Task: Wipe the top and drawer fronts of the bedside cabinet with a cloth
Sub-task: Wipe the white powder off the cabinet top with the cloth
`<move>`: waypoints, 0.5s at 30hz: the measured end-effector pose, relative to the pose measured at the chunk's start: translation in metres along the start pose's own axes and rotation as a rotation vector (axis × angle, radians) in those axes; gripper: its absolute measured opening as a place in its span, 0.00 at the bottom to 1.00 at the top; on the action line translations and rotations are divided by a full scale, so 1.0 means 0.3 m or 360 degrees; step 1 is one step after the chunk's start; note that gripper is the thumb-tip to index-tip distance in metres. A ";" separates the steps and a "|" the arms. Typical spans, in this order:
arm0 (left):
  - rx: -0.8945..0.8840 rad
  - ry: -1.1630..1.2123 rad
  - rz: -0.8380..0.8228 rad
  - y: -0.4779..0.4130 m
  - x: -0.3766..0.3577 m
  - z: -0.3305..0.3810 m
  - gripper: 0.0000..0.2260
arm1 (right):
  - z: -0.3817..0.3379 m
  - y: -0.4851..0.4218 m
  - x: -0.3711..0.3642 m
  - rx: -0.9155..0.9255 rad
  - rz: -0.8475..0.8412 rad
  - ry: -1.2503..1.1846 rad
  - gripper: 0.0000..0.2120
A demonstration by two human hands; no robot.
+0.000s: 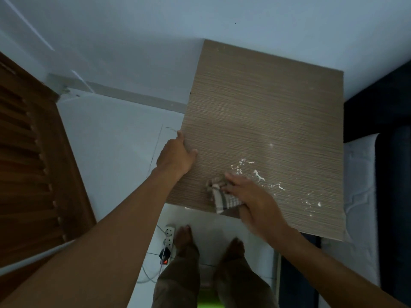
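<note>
Cloth (219, 200) on cabinet (266, 107), right hand (253, 198) pressing

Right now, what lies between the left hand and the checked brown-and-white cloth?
Head view: only bare wood-grain cabinet top between left hand and cloth; white flecks lie right of it.

I see the cabinet (266, 107) centre right, the cloth (219, 200) on its lower part (bed (360, 174) far right), power strip (169, 236) beneath.
</note>
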State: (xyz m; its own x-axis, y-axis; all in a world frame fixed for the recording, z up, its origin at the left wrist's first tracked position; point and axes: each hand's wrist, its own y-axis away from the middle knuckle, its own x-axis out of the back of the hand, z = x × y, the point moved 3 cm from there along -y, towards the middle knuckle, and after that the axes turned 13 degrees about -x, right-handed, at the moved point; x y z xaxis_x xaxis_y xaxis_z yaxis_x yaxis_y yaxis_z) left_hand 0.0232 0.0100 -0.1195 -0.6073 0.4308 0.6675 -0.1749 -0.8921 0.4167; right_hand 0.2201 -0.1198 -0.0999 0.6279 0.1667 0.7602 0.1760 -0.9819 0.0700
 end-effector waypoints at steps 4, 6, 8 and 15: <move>0.0092 -0.0196 0.0044 0.034 -0.068 0.047 0.36 | 0.033 -0.065 0.183 -0.0364 0.0330 -0.0274 0.19; 0.0166 -0.0277 0.0063 0.044 -0.098 0.072 0.38 | 0.068 -0.103 0.265 -0.0558 0.0487 -0.0313 0.19; 0.0242 -0.0331 0.0055 0.047 -0.123 0.088 0.40 | 0.110 -0.138 0.333 -0.0784 0.0645 -0.0286 0.21; 0.0382 -0.0245 -0.0013 0.029 -0.120 0.096 0.43 | 0.321 -0.276 0.332 -0.1196 0.0742 -0.0023 0.21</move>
State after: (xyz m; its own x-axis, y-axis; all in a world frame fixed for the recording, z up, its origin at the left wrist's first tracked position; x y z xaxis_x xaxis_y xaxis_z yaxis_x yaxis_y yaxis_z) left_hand 0.0657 -0.0094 -0.1221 -0.4783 0.4700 0.7418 0.0201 -0.8386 0.5444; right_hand 0.3410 -0.0134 -0.0921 0.5220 -0.2692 0.8093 -0.6418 -0.7489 0.1648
